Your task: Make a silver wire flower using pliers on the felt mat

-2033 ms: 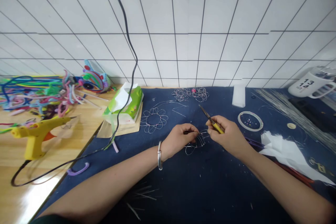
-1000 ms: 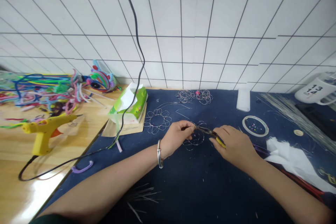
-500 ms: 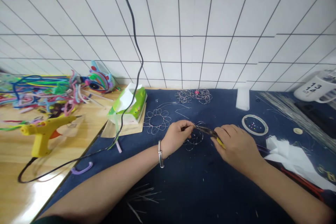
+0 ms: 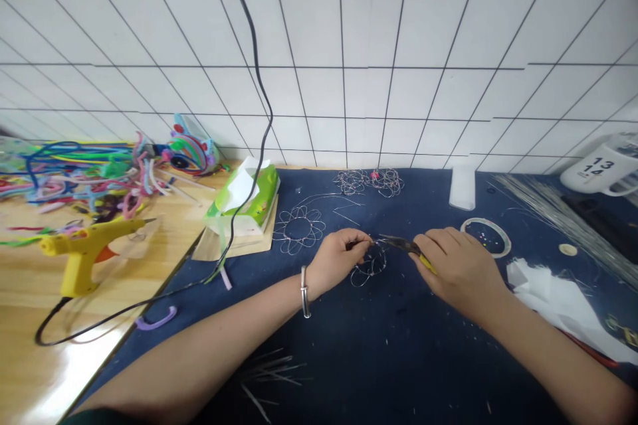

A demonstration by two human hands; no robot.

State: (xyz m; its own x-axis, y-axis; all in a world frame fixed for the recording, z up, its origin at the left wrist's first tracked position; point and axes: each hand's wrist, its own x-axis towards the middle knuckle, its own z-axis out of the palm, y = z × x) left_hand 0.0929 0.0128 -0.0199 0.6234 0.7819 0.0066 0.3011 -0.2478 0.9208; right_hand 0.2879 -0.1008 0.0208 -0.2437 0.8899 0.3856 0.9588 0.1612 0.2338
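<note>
Over the dark blue cloth, my left hand pinches a looped wire flower between thumb and fingertips; its thin petals hang below the fingers. My right hand is wrapped around the yellow handles of a pair of pliers. The dark jaws point left, close to the wire at my left fingertips; whether they touch it I cannot tell. A finished-looking wire flower ring lies flat to the left. Two more looped wire pieces rest near the wall, one with a red spot.
A yellow glue gun, its black cord and a green tissue pack are at left. Round dish with beads, white paper, straight wires and a mug stand or lie right. Cut wire bits lie in front.
My right hand and the pliers have drawn back slightly to the right, away from my left fingertips. My left hand stays in place, still pinching the wire flower.
</note>
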